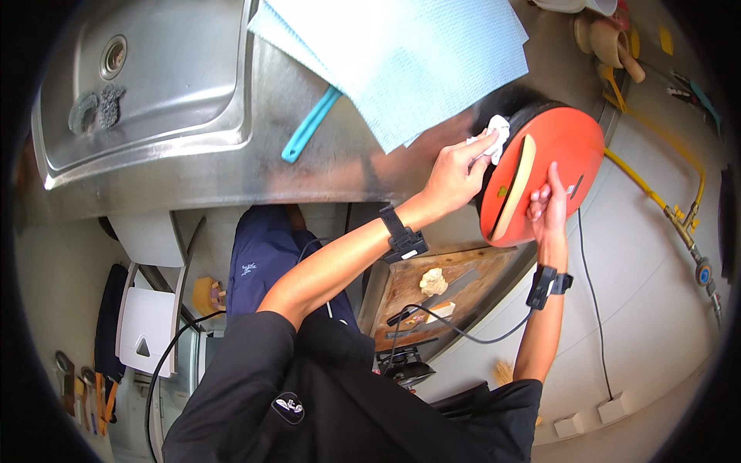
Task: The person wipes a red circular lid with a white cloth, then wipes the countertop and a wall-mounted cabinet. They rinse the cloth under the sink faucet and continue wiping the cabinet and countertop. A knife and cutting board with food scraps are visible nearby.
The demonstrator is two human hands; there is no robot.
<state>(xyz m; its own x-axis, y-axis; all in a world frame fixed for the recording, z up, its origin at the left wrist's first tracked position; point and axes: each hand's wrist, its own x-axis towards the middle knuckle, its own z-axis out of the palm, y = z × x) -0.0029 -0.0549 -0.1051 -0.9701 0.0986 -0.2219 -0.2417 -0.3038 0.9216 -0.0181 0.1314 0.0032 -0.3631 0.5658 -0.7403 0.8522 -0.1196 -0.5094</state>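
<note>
A round red appliance with a black rim, perhaps an electric griddle (570, 139), stands tilted near the counter's right end, its red face towards me. A curved cream handle crosses that face. My left hand (463, 171) pinches a crumpled white cloth or tissue (498, 136) at the black rim. Against the lower part of the red face rests my right hand (547, 208), thumb extended and fingers curled; what the fingers grip is hard to see. Light blue textured sheets (440, 69) lie on the steel counter (336, 179), partly over a turquoise-handled tool (312, 124).
At the left is a steel sink (173, 58) with two scouring pads (98, 110). A wooden board (405, 283) below bears a knife and pale food pieces, beside a gas stove (405, 367). Yellow gas hose (637, 179) runs at the right. A black cable trails from my right wrist.
</note>
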